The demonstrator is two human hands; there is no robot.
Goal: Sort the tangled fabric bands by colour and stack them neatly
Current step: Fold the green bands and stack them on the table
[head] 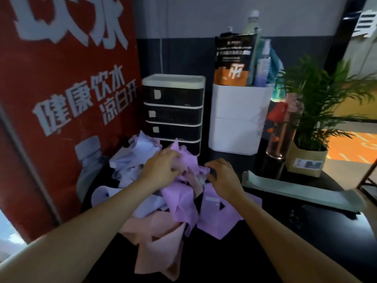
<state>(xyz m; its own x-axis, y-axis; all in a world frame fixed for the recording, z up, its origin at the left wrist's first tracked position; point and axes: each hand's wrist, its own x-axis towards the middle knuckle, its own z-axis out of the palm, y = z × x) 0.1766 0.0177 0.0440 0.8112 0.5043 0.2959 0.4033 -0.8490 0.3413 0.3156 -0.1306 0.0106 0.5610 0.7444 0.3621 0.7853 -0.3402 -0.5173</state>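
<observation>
A tangled heap of fabric bands lies on the dark table: purple bands [183, 203] in the middle, pale blue bands [140, 150] at the back left, pink bands [157, 244] at the front. A flat stack of light green bands [295, 190] lies apart to the right. My left hand [163, 166] is on top of the heap, its fingers curled into a purple band. My right hand [222, 174] is at the heap's right side, fingers bent down onto purple fabric; whether it pinches anything is hidden.
A black-and-white drawer unit [173, 111] stands behind the heap, a white holder [238, 117] with bottles beside it. A glass bottle [283, 129] and a potted plant [314, 127] stand at the right. A red poster [61, 99] flanks the left.
</observation>
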